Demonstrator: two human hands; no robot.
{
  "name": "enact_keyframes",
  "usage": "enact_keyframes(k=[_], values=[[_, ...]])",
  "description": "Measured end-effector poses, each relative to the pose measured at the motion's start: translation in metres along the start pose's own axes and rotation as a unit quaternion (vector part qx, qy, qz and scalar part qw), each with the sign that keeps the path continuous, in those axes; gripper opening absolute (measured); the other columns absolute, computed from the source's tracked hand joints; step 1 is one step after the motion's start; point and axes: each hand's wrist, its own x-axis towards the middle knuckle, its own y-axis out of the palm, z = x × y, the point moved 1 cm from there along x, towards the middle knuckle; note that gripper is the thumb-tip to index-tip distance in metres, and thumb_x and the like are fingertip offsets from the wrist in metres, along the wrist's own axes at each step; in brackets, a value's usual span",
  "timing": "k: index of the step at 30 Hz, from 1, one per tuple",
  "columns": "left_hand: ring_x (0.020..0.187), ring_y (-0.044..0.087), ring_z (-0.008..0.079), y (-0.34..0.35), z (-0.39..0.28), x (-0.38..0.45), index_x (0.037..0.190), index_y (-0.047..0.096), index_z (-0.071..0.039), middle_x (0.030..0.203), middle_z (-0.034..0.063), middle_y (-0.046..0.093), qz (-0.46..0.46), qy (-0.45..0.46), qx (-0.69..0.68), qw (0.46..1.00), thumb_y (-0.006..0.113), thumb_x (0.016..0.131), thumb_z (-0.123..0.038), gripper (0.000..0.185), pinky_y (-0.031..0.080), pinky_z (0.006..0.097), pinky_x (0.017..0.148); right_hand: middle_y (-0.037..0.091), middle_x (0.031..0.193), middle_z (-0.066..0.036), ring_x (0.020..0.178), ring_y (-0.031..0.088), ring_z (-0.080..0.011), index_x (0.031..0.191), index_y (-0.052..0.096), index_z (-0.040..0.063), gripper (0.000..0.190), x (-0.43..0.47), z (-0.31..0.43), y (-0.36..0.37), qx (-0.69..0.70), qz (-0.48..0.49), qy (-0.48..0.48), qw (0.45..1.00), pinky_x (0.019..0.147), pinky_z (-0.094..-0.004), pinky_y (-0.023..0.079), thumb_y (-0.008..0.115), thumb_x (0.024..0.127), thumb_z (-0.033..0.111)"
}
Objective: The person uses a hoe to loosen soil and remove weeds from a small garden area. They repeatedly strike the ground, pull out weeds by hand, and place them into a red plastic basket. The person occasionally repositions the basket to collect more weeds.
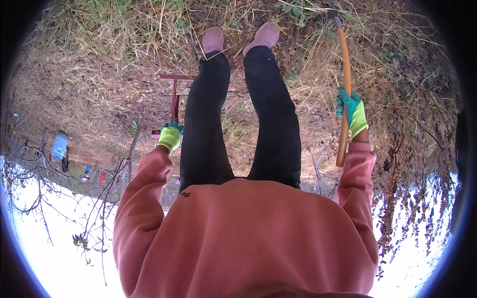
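Note:
My left hand, in a green and yellow glove, is closed around a reddish-brown, frame-like tool with a crossbar at its far end; its exact kind is unclear. It hangs beside my left leg, which hides part of it. On the other side, my right hand, gloved alike, grips a curved wooden tool handle. The handle runs from beside my sleeve to a dark metal head, partly hidden in the grass, so its shape cannot be told.
Both my shoes stand on ground with dry grass. Tall dry plants rise at the right. Towards the lower left are bare branches, a thin trunk, a blue barrel and small red and blue things farther off.

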Motion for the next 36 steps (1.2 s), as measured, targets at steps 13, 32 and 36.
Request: enact_keyframes(k=[13,32,36], values=[[0.104,0.068,0.0308,-0.025,-0.028,0.038,0.126,0.064,-0.015,0.127,0.0144,0.065,-0.045,0.039,-0.028,0.998,0.057,0.091,-0.032,0.04,0.051,0.0445,0.091,0.062,0.074,-0.004,0.052,0.057,-0.014,0.107,0.062,0.007,0.026,-0.003,0.023,0.017,-0.026,-0.019,0.041,0.999,0.046,-0.0297,0.048,0.072,0.094,0.028],[0.102,0.069,0.0331,-0.005,-0.001,0.061,0.119,0.068,-0.015,0.117,0.0134,0.07,-0.04,0.016,-0.074,0.996,0.059,0.091,-0.035,0.036,0.053,0.0449,0.09,0.055,0.071,0.002,0.049,0.051,-0.0106,0.115,0.064,0.007,0.031,0.004,0.076,-0.008,-0.112,0.011,0.098,0.989,0.043,-0.0298,0.043,0.067,0.097,0.031],[0.101,0.069,0.0336,0.01,-0.002,0.069,0.117,0.069,-0.015,0.115,0.0132,0.071,-0.046,0.007,-0.072,0.996,0.06,0.091,-0.036,0.035,0.053,0.045,0.089,0.055,0.07,0.002,0.05,0.052,-0.0108,0.118,0.064,0.007,0.031,0.004,0.065,-0.018,-0.117,-0.01,0.083,0.99,0.043,-0.0287,0.043,0.066,0.098,0.031]])
